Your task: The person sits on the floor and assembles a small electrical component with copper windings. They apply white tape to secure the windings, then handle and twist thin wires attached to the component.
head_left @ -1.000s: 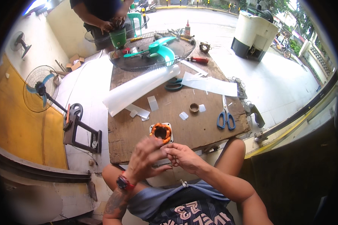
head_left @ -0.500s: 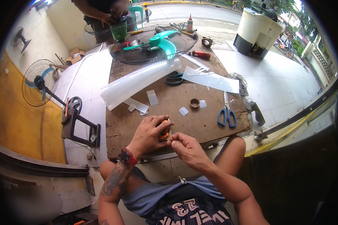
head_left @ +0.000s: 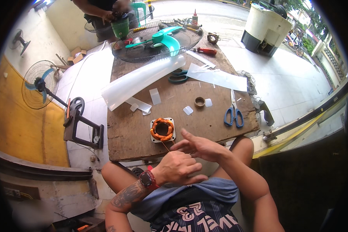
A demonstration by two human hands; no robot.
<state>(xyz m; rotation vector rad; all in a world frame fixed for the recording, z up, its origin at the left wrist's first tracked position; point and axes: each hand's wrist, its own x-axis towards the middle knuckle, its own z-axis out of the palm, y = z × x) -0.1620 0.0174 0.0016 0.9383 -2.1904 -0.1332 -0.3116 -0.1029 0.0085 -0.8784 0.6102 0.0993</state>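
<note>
A motor stator (head_left: 162, 130) with orange coil windings on a pale square frame lies near the front edge of the wooden table. Thin wires (head_left: 167, 146) run from it toward me. My right hand (head_left: 199, 148) is just to its right, fingers stretched, thumb raised, fingertips close to the wires. Whether they touch the wires I cannot tell. My left hand (head_left: 178, 169), with a red-strapped watch at its wrist, crosses below the right one, nearer my body. Its fingers are loosely bent, the thumb apart, and nothing shows in it.
A rolled clear plastic sheet (head_left: 143, 85), cut pieces (head_left: 188, 110), a brown tape ring (head_left: 200, 102) and blue-handled scissors (head_left: 233, 114) lie beyond. Dark-handled scissors (head_left: 178, 78), a red screwdriver (head_left: 205, 50) and a green-bladed fan grille (head_left: 158, 40) sit farther back. A person (head_left: 104, 15) works at the far left.
My left hand has left the stator and moved down and right, below my right hand. My right hand has opened from a pinch. The stator is now uncovered.
</note>
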